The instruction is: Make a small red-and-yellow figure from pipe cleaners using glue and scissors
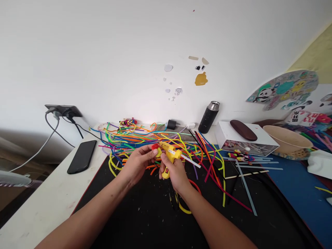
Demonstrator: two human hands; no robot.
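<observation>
My left hand [140, 160] pinches a small fuzzy red and yellow pipe-cleaner piece [155, 147] between thumb and fingers. Wrapped around the handle of a yellow hot glue gun [175, 152] is my right hand [177, 174]. The gun's nozzle end points left and is close to the red piece; whether they touch I cannot tell. A whitish glue stick [191, 161] sticks out of its back. Behind both hands lies a wide tangle of colored pipe cleaners [135, 136].
A black mat [124, 214] lies under my hands. Left is a phone [82, 157]; a black flask [209, 117] stands near the wall. On the right are a white box [221, 133], a bowl [287, 136], pale strips [247, 193] and a small colorful pipe-cleaner figure [240, 156].
</observation>
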